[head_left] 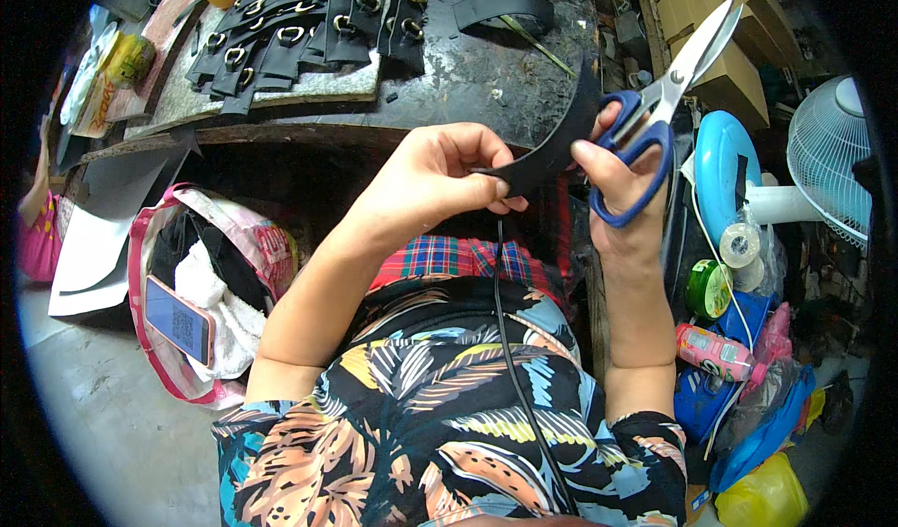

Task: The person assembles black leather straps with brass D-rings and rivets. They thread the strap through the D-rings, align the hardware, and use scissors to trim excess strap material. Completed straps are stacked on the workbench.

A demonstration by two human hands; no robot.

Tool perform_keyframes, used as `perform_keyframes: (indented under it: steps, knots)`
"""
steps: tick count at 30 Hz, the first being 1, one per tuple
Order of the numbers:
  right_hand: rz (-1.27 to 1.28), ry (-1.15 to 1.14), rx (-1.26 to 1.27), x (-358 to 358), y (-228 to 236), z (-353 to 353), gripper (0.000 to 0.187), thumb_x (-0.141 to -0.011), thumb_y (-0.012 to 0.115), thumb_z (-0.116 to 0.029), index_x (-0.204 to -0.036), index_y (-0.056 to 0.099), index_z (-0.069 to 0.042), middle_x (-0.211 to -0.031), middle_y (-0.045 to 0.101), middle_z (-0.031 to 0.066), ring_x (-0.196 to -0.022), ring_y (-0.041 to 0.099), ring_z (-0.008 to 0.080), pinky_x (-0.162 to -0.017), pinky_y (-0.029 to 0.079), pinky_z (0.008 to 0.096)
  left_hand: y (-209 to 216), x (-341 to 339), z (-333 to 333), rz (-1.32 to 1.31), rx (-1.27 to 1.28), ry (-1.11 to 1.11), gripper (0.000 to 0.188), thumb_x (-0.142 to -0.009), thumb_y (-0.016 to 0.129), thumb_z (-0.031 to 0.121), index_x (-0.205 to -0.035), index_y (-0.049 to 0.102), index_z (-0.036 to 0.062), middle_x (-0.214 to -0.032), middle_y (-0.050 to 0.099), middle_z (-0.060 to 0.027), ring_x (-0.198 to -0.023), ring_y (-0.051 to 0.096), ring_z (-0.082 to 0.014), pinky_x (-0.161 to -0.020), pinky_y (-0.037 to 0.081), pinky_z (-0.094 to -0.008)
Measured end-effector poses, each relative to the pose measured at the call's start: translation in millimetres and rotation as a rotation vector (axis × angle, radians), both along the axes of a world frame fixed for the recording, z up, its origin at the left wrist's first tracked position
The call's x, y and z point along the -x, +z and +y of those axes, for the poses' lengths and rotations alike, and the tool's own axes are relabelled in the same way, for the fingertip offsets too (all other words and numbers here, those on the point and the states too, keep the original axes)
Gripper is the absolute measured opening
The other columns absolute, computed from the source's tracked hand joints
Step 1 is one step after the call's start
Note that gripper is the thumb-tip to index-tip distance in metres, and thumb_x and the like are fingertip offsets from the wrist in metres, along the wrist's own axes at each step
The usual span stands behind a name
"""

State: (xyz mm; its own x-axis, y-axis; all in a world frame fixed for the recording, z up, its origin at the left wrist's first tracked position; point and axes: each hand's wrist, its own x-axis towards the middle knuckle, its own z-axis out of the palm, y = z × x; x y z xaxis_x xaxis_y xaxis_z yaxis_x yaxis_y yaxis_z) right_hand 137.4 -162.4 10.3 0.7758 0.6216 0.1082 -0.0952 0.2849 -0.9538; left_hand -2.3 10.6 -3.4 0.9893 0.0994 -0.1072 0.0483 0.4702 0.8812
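Observation:
In front of my body, my left hand point(432, 176) pinches one end of a black strap point(550, 158) between thumb and fingers. The strap curves up and to the right, toward my right hand point(617, 188). That hand is closed on blue-handled scissors point(662, 106), whose blades point up and away with only a narrow gap between them. The strap passes close to the fingers of my right hand; whether they also grip it I cannot tell. On the worktable ahead lie several black straps with metal rings point(290, 33), and a curved black strap piece point(510, 8) to their right.
The dark worktable point(440, 87) has its edge just beyond my hands. Left of me stands a bag point(150, 237) with a white towel and a phone point(178, 319). At right are a fan point(835, 162), cardboard boxes point(725, 73), a pink bottle point(716, 351) and tape rolls point(739, 244).

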Motion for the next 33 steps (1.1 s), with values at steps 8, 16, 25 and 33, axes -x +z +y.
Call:
perform_keyframes:
  steps: [8, 16, 25, 33]
  knots:
    - [-0.398, 0.171, 0.290, 6.5, 6.5, 10.7, 0.039, -0.078, 0.081, -0.006, -0.110, 0.057, -0.008, -0.094, 0.056, -0.0014, -0.080, 0.053, 0.0057, -0.072, 0.047, 0.0220, 15.2, -12.9, -0.8, -0.083, -0.349, 0.449, 0.067, -0.096, 0.074, 0.016, -0.153, 0.043, -0.0009, -0.116, 0.065, -0.0082, -0.095, 0.062, -0.0111, -0.080, 0.055, -0.0270]
    - [-0.735, 0.001, 0.448, -26.8, 9.0, -6.5, 0.043, -0.081, 0.087, -0.010, -0.114, 0.061, -0.003, -0.096, 0.074, 0.0070, -0.087, 0.071, 0.0145, -0.079, 0.057, 0.0315, 19.2, -20.1, 29.9, -0.005, -0.271, 0.310, 0.022, -0.094, 0.074, 0.006, -0.113, 0.066, -0.0001, -0.086, 0.069, -0.0034, -0.065, 0.065, -0.0094, -0.057, 0.053, -0.0218]
    - [-0.076, 0.500, 0.580, -2.4, 1.6, -50.1, 0.080, -0.081, 0.076, -0.074, -0.107, 0.061, 0.001, -0.078, 0.066, 0.0043, -0.069, 0.065, 0.0103, -0.062, 0.050, 0.0217, 1.8, -10.5, 26.3, -0.015, 0.025, 0.459, 0.019, -0.099, 0.069, 0.011, -0.112, 0.063, -0.0018, -0.095, 0.072, -0.0101, -0.086, 0.078, -0.0261, -0.070, 0.066, -0.0298]
    - [0.093, 0.615, 0.468, 14.4, -2.7, -57.2, 0.069, -0.089, 0.072, -0.065, -0.103, 0.061, 0.001, -0.074, 0.068, 0.0084, -0.063, 0.065, 0.0119, -0.059, 0.052, 0.0233, -1.2, -8.9, 23.1, 0.014, 0.086, 0.430, 0.021, -0.101, 0.066, 0.012, -0.115, 0.064, -0.0034, -0.094, 0.074, -0.0127, -0.082, 0.077, -0.0222, -0.070, 0.065, -0.0306]
